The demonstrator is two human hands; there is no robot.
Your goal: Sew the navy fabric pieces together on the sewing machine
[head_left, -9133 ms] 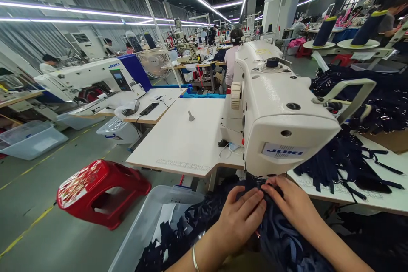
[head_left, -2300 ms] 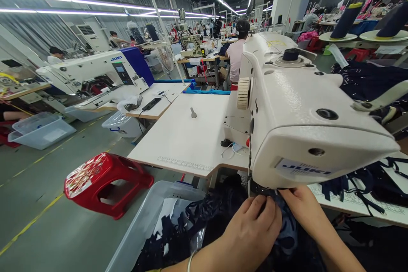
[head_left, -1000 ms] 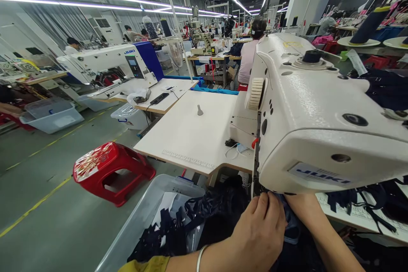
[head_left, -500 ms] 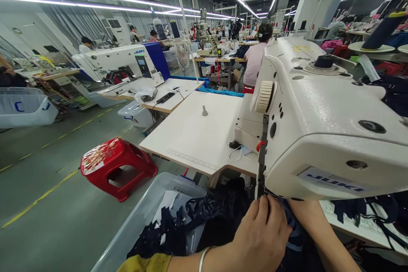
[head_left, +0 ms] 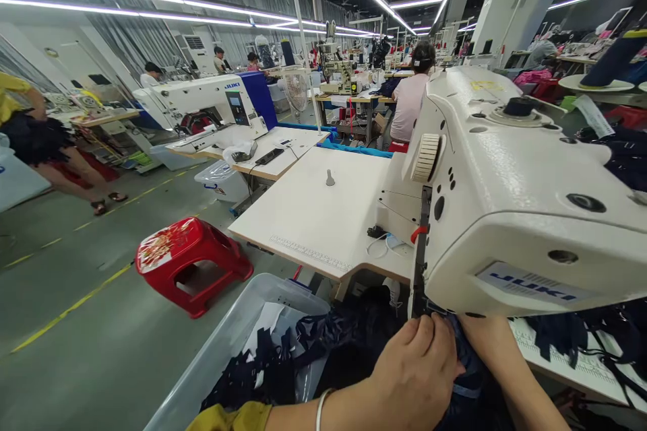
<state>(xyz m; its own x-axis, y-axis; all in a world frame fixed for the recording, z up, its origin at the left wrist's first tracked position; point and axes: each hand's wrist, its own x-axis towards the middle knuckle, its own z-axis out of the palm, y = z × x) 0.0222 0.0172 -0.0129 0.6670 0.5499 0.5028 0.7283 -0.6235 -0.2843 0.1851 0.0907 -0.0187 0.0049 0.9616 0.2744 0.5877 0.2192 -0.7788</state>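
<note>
My left hand [head_left: 422,365], with a bangle at the wrist, is closed on the edge of a dark navy garment [head_left: 468,387] just below the needle end of a white sewing machine [head_left: 510,215]. Its fingers are bent together close to the dark presser bar. Only the wrist side of my right hand [head_left: 484,333] shows, on the far side of the cloth. The machine head hides its fingers. The garment hangs down between both forearms.
A clear plastic bin [head_left: 212,360] of navy pieces stands below the white table [head_left: 313,209]. Left on the floor is a red stool [head_left: 197,262]. More navy straps [head_left: 561,337] lie at the right. A person [head_left: 412,97] sits ahead; another person [head_left: 35,128] stands far left.
The view has shifted slightly, so the scene sits a little more to the right. A person at the far left has come further into view. My hands have barely moved.
</note>
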